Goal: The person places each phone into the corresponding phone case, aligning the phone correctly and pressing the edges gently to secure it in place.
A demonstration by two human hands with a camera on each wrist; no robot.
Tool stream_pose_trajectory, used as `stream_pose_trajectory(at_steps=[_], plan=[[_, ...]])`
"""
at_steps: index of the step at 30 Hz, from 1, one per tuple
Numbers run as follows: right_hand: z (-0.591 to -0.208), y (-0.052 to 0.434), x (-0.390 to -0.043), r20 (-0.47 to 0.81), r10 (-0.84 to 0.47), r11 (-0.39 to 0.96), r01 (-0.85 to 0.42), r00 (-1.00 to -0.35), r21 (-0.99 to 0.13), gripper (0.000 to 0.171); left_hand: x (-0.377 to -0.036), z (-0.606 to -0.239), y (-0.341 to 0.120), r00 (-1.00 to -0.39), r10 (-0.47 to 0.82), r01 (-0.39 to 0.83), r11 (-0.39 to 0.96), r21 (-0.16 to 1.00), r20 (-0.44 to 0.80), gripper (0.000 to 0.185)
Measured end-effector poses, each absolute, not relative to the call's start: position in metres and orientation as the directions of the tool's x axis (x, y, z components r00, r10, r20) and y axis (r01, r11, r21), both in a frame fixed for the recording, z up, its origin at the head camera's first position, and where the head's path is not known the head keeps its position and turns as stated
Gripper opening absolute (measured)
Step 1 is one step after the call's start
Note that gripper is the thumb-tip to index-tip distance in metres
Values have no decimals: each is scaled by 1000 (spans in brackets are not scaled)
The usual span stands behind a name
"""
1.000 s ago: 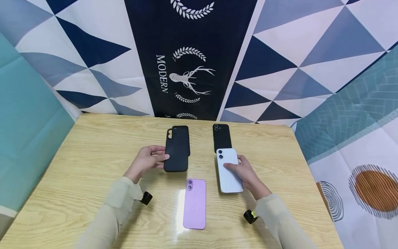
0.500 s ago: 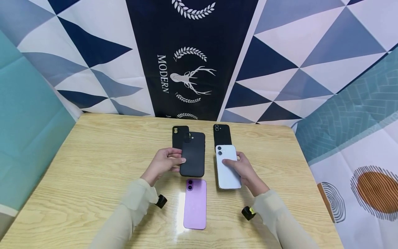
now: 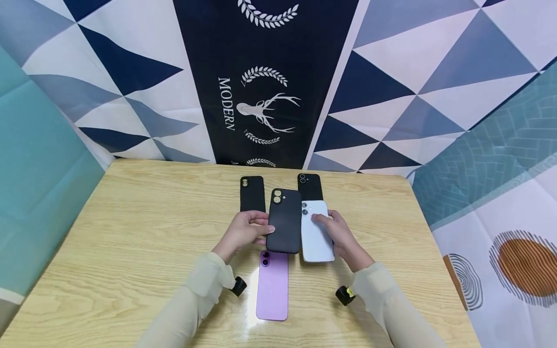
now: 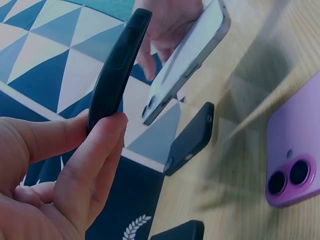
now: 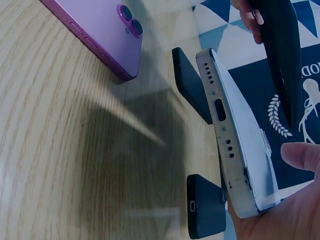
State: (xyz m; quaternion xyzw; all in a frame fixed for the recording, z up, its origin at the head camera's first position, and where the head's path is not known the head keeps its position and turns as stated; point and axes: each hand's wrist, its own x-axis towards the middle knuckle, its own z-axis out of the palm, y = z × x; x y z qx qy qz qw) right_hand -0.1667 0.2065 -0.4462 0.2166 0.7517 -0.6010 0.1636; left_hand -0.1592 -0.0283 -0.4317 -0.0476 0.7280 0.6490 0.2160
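Two hands lifted above desk (image 3: 130, 232). Left hand (image 3: 241, 233) pinches black case (image 3: 285, 221) by long edge; case light, bendy. Right hand (image 3: 340, 235) grips white phone (image 3: 315, 231) just beside it; phone stiff, slick, fragile, best held by side edges. Purple phone (image 3: 272, 286) below.

Light wood-grain worktop (image 3: 130, 251) with overhead glare near the front edge, backed by a blue-white triangle-pattern cloth (image 3: 413, 72) with a dark "MODERN" deer banner (image 3: 261, 96) at centre, teal panel (image 3: 39, 193) on the left.
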Motion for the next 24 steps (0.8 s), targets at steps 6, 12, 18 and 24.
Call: stream_pose_trajectory(at_steps=[6,12,18,24], plan=[[-442,205,-167,-509,118,140,521,-853,-842,60,-158,-432,-17,-897,218,-358,151,921,-385,39],[-438,205,-167,-496,92,59,502,-863,-863,66,-158,-431,-7,-894,236,-353,153,923,-381,39],[-436,205,-168,-489,92,6,492,-867,-871,53,-156,-432,1,-889,239,-371,125,920,-391,39],[-435,205,-168,-477,82,2,479,-875,-878,49,-155,-434,7,-878,244,-403,87,911,-412,39]])
